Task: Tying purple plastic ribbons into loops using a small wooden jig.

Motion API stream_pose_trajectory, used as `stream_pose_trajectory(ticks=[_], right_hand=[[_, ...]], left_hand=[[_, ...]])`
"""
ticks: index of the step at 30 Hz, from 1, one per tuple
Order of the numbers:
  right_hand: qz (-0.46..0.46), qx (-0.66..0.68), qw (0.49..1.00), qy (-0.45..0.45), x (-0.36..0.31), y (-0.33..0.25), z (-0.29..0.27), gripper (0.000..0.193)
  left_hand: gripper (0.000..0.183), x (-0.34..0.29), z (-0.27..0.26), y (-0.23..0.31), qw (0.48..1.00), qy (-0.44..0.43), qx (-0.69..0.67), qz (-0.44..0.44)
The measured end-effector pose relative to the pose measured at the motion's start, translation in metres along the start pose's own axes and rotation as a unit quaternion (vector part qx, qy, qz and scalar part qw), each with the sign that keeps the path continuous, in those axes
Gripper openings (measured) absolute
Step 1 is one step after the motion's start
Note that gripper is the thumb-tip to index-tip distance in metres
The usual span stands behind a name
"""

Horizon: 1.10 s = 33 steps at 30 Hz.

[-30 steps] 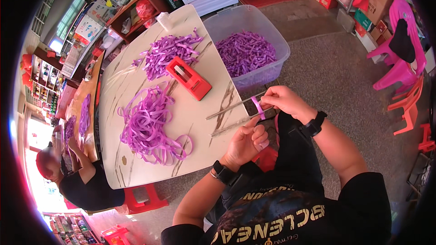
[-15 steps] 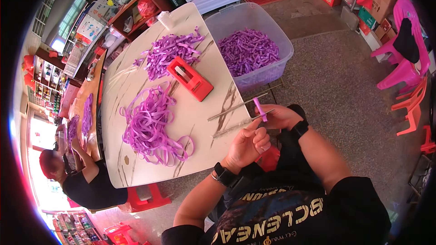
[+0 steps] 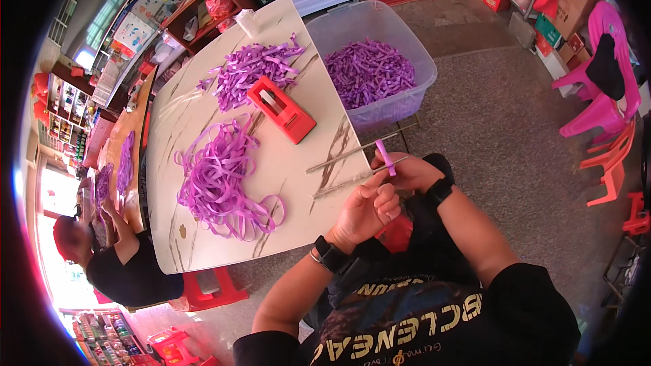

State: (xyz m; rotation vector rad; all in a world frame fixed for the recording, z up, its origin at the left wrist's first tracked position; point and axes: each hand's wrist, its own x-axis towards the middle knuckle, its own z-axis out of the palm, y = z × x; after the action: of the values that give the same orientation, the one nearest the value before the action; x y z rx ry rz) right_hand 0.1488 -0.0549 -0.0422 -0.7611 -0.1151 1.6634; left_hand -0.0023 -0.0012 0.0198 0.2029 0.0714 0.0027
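A short purple ribbon (image 3: 385, 155) is wrapped across two thin metal rods (image 3: 344, 156) that jut past the table's right edge. My left hand (image 3: 367, 211) is closed, its thumb and forefinger at the ribbon's lower end and the other fingers curled in. From the right, my right hand (image 3: 418, 175) closes on the same ribbon near the rod tips; its fingertips are partly hidden. On the table lie a tangled heap of long purple ribbon (image 3: 215, 183), a pile of short purple ribbon pieces (image 3: 252, 73) and a red tape dispenser (image 3: 281, 110).
Beyond the table's right edge stands a clear plastic tub (image 3: 424, 71) holding many purple ribbon pieces. A white roll (image 3: 247, 22) is at the table's far end. At the left, another person (image 3: 122, 264) sits at a wooden table with purple ribbons. Pink chairs (image 3: 597, 105) stand far right.
The whole view has shifted slightly. My left fingers have curled a little more beside the ribbon, which stays on the rods. My right hand keeps nearly the same place.
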Motion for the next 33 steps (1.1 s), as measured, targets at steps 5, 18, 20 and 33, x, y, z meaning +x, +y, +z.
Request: stream_pose_trajectory(ticks=[5, 18, 20, 33], right_hand=[[-0.157, -0.287, 0.922, 0.207, -0.030, -0.025, 0.007, 0.043], [-0.085, -0.326, 0.938, 0.079, -0.027, -0.048, 0.022, 0.017], [-0.037, -0.199, 0.979, 0.008, -0.017, -0.044, 0.002, 0.016], [-0.013, -0.005, 0.997, -0.073, -0.016, -0.028, 0.006, 0.037]], left_hand=[[0.023, -0.001, 0.002, 0.000, 1.000, 0.002, -0.003, -0.001], [0.023, -0.002, 0.000, 0.000, 1.000, 0.004, 0.004, 0.005], [0.023, -0.001, -0.002, 0.000, 1.000, -0.009, 0.004, 0.010], [0.038, -0.023, 0.041, 0.008, 0.949, 0.146, 0.273, -0.053]])
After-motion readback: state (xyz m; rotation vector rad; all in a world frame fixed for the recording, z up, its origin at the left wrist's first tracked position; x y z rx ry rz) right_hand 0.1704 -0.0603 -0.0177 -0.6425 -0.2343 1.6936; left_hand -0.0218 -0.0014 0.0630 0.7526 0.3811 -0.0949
